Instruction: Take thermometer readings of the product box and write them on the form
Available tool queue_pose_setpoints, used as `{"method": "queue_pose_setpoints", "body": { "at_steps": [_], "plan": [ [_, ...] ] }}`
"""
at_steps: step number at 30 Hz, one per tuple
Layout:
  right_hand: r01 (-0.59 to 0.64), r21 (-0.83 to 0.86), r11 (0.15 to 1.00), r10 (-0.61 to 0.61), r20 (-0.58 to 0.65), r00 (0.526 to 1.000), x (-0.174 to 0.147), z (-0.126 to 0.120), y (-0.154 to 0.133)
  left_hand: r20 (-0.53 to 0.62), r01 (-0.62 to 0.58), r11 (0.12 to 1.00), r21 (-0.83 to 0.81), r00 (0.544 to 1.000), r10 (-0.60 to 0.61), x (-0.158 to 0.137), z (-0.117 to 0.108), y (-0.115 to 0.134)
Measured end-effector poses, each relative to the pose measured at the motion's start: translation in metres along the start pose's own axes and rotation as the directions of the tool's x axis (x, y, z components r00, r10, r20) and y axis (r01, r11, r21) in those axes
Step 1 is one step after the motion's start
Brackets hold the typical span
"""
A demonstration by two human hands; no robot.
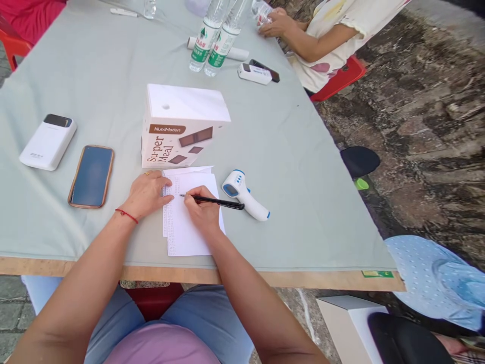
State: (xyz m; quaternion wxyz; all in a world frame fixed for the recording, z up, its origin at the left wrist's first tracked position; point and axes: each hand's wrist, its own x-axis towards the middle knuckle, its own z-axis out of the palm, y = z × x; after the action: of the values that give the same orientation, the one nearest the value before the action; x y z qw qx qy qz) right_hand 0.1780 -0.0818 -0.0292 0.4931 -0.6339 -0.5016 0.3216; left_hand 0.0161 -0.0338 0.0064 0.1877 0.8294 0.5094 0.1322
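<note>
My right hand point(204, 210) grips a black pen point(227, 203), its tip at the upper left part of a white sheet of paper point(189, 237). Rows of small, unreadable writing run down the sheet's left side. My left hand point(147, 193) lies with thumb and forefinger apart on the paper's left edge, other fingers partly curled. More paper shows beneath the top sheet. Just beyond the paper stands a white NutriMotion box point(212, 114). A white and blue infrared thermometer point(244, 197) lies right of my right hand.
On the left lie a phone point(92, 177) and a white power bank point(47, 144). Two water bottles point(202, 45) stand at the back before a white roll point(240, 53). A white device point(254, 74) lies nearby. Another person's hands point(275, 24) hold something clear at the far right edge.
</note>
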Motion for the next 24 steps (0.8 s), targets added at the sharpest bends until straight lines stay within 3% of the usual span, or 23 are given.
{"method": "queue_pose_setpoints", "body": {
  "at_steps": [3, 5, 9, 11, 14, 15, 16, 20, 24],
  "plan": [
    [0.084, -0.023, 0.996, -0.086, -0.081, 0.993, 0.0, -0.003, 0.003, -0.006, 0.005, 1.0, -0.01, 1.0, -0.005, 0.0, 0.0, 0.0],
    [0.208, -0.072, 0.976, -0.216, -0.133, 0.967, 0.002, -0.007, 0.006, -0.009, 0.008, 1.0, -0.031, 1.0, -0.008, -0.001, -0.001, 0.001],
    [0.42, -0.249, 0.872, -0.442, -0.036, 0.896, 0.012, -0.017, 0.016, -0.11, 0.082, 0.978, -0.191, 0.988, -0.104, -0.003, -0.006, 0.002],
    [0.427, -0.338, 0.839, -0.44, 0.041, 0.897, 0.016, -0.022, 0.022, -0.279, 0.134, 0.945, -0.298, 0.934, -0.221, -0.001, -0.01, -0.002],
    [0.41, -0.452, 0.792, -0.417, 0.091, 0.904, 0.02, -0.026, 0.026, -0.518, 0.121, 0.882, -0.456, 0.769, -0.374, 0.006, -0.009, -0.016],
    [0.405, -0.471, 0.784, -0.421, 0.077, 0.904, 0.021, -0.027, 0.026, -0.535, 0.085, 0.854, -0.513, 0.747, -0.395, 0.009, -0.007, -0.022],
    [0.4, -0.474, 0.784, -0.429, 0.052, 0.902, 0.022, -0.028, 0.026, -0.523, 0.035, 0.816, -0.577, 0.751, -0.402, 0.013, -0.004, -0.028],
    [0.363, -0.368, 0.856, -0.4, -0.027, 0.916, 0.031, -0.03, 0.021, -0.359, -0.105, 0.616, -0.781, 0.882, -0.304, 0.024, 0.008, -0.048],
    [0.188, -0.206, 0.96, -0.212, -0.105, 0.972, 0.061, -0.032, 0.013, -0.311, -0.134, 0.562, -0.816, 0.922, -0.231, 0.027, 0.011, -0.054]
  ]
}}
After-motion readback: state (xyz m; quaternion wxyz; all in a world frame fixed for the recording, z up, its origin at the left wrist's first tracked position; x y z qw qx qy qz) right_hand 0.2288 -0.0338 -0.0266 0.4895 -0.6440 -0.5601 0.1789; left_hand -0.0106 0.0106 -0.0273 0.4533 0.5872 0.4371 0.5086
